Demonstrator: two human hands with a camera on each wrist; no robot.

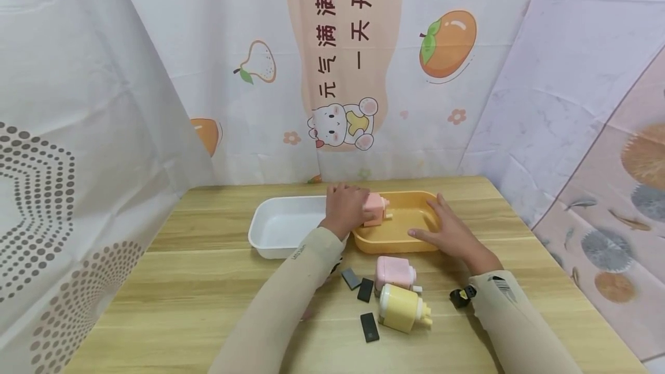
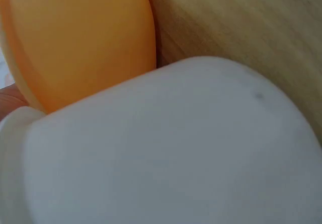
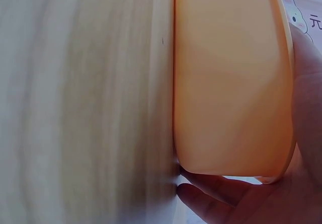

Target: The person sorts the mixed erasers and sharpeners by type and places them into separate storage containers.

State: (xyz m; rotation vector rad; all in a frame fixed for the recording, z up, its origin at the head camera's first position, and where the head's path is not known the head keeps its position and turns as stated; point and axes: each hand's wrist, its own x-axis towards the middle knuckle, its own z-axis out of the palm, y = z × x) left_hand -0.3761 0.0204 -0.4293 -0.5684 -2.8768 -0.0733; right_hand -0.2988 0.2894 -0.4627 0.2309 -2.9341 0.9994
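My left hand (image 1: 344, 209) grips a salmon-pink pencil sharpener (image 1: 373, 210) at the left end of the orange tray (image 1: 397, 245). Part of the sharpener is hidden behind the fingers. At the tray's right end, my right hand (image 1: 451, 232) holds the rim, with the thumb on the near side and the fingers around the end wall. The right wrist view shows that hand (image 3: 271, 199) curled about the orange tray (image 3: 229, 83). Left of it stands a white tray (image 1: 283, 251), partly covered by my left forearm; its outer wall (image 2: 166, 153) fills most of the left wrist view.
On the wooden table (image 1: 208, 281) in front lie a light pink sharpener (image 1: 393, 273) and a yellow sharpener (image 1: 399, 308). Several small dark flat pieces (image 1: 369, 327) lie left of them. A patterned cloth (image 1: 249, 143) hangs behind the table.
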